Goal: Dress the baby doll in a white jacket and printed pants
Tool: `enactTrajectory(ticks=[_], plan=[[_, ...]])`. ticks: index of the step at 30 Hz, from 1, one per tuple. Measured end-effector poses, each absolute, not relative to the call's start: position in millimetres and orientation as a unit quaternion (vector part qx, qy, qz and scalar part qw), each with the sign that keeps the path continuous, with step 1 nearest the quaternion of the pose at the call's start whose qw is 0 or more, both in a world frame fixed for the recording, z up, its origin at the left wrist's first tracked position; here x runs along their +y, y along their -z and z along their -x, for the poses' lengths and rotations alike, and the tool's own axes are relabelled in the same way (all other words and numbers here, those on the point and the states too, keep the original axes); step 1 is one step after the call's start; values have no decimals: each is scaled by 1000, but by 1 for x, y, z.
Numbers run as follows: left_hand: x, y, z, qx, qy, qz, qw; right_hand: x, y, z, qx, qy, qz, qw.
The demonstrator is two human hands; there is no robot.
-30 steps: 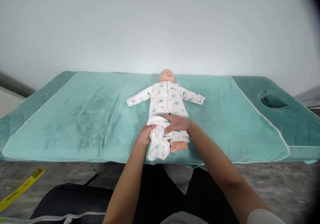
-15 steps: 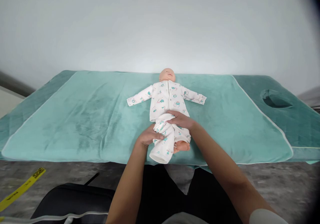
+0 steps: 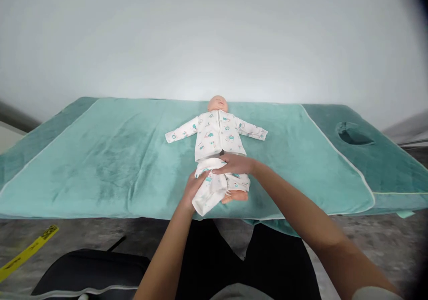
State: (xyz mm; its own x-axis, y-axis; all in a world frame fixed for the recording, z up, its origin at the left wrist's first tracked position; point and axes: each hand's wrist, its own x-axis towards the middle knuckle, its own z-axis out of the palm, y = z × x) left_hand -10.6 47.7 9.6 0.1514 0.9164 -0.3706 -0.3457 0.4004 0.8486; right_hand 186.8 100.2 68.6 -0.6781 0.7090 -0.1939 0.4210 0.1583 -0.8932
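A baby doll (image 3: 218,103) lies on its back on the green bed cover, head toward the wall and sleeves spread. It wears a white patterned jacket (image 3: 210,135). Printed baby trousers (image 3: 214,192) are around its lower body, one leg hanging loose toward the bed's front edge. The doll's bare foot (image 3: 236,196) shows at the other trouser leg. My left hand (image 3: 196,185) is closed on the left side of the trousers, thumb on top. Closed at the waistband, my right hand (image 3: 232,163) reaches in from the right, its fingertips close to my left thumb.
The bed's green cover (image 3: 100,157) runs wide to both sides, with a face hole (image 3: 355,133) at the right. A white wall (image 3: 214,37) stands behind. Below the front edge are a black chair (image 3: 90,271) and yellow tape (image 3: 30,251) on the floor.
My hands have come closer together on the trousers, my left one moving up. The loose trouser leg is bunched shorter, and a gap shows between jacket and waistband. The view has shifted slightly.
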Motion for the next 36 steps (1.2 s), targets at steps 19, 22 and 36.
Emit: enactTrajectory(ticks=[19,22,36], plan=[[-62,-5,-31,463,-479,-224,711,47,-63,-175,-874,-178,453,-10],[-59,-9,-31,493,-490,-244,676,49,-54,-180,-859,-231,454,59],[-10,-14,10,548,-417,-489,535,45,-53,-191,-737,-443,451,240]])
